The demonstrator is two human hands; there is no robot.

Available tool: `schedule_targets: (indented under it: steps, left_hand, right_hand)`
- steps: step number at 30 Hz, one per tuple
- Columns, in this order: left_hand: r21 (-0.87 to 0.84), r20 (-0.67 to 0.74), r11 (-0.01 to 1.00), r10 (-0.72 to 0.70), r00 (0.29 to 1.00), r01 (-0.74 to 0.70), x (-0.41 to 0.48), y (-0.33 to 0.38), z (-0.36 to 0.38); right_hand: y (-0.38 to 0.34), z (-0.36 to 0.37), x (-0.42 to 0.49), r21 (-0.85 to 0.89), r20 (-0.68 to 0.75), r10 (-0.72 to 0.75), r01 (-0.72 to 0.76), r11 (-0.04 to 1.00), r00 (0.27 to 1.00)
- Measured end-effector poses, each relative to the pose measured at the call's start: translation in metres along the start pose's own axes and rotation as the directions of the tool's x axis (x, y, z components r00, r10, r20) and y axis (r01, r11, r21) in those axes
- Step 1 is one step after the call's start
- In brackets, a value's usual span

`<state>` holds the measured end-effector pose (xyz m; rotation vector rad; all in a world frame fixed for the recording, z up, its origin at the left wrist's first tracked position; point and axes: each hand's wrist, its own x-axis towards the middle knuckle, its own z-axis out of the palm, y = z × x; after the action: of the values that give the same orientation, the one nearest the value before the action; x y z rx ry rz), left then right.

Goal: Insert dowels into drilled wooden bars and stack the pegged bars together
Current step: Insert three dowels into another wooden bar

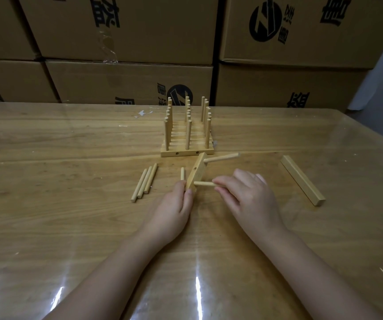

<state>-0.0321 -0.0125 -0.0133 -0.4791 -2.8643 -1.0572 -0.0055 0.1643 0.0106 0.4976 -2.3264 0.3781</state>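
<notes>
Glossy wooden surface (70,227), lying under clear film and backed by stacked cardboard boxes (128,82), is carrying the work. Fingers (222,181) of the right hand (248,195) are pinching a dowel (205,184) and pressing its tip into the near end of a drilled bar (197,172). Fingers (181,188) of the left hand (174,211) are gripping that same near end and holding the bar tipped on edge; whether its lower edge is touching the surface cannot be told. A second dowel (221,157) is projecting rightward from the bar's far end, while the middle position appears to be standing unfilled. Just left of the bar a single dowel (182,173) is lying, and farther left three loose dowels (144,184) are lying side by side. Beyond, the pegged stack (187,135) is standing with its dowels upright; well to the right a spare bar (302,180) is waiting. Step in hand: pegging the current bar. The next move is calling for a straight push to seat this dowel, then probably one more dowel before the bar is turned upright and set against the stack.
</notes>
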Motion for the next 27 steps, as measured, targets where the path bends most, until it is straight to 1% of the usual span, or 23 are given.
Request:
schedule_targets:
  steps: [4,7,13,20,23,27]
  left_hand:
    - [0.126,-0.017,0.992,0.029,0.999,-0.027,-0.002,0.000,0.002]
    - [0.109,-0.012,0.994,0.028,1.000,-0.026,-0.002,-0.001,0.002]
    - [0.133,-0.033,0.990,0.052,0.998,-0.047,-0.002,-0.001,0.003]
    - [0.170,-0.042,0.984,0.070,0.997,-0.062,-0.002,0.000,0.003]
    - [0.101,-0.018,0.994,0.052,0.999,-0.050,0.000,-0.002,0.001]
    - [-0.035,0.026,0.999,0.035,0.999,-0.034,0.000,-0.004,0.000]
  right_hand:
    - [-0.003,-0.001,0.000,-0.023,0.005,-0.015,0.015,1.000,1.000]
    - [-0.006,0.000,0.001,-0.030,0.008,-0.004,0.004,1.000,1.000]
    - [-0.008,0.001,-0.001,-0.022,0.018,0.020,-0.020,1.000,1.000]
    - [-0.008,0.003,-0.003,0.025,0.045,0.058,-0.060,0.998,0.997]
    - [-0.010,0.003,-0.003,0.082,0.064,0.093,-0.098,0.992,0.994]
    - [-0.012,0.001,-0.004,0.258,0.035,0.183,-0.185,0.948,0.983]
